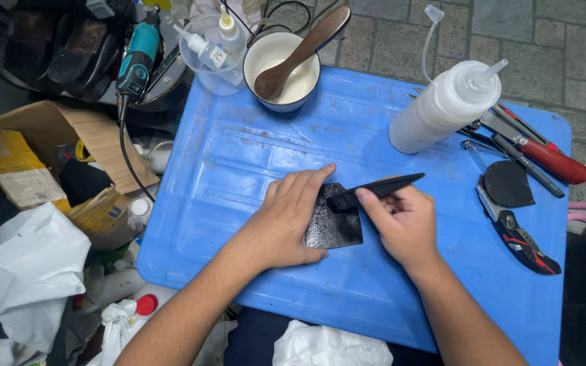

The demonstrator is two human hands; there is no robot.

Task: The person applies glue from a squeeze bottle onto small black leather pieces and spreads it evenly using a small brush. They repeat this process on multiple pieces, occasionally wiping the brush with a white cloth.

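Black patch [332, 227] of glossy, wet-looking material lies flat on the blue counter [239, 169], near its middle, between your two hands. Your left hand [286, 220] rests open, palm down, fingers spread over the patch's left edge, pinning it. The patch shows just right of that flat grip and just below your right hand [405, 224]. That right grip is closed around a black flat spatula [374, 188], thumb and fingers pinching its middle. The spatula's long axis runs left to right, slightly uphill: its lower left end sits over the patch's top, its right end points toward the white squeeze bottle [445, 108].
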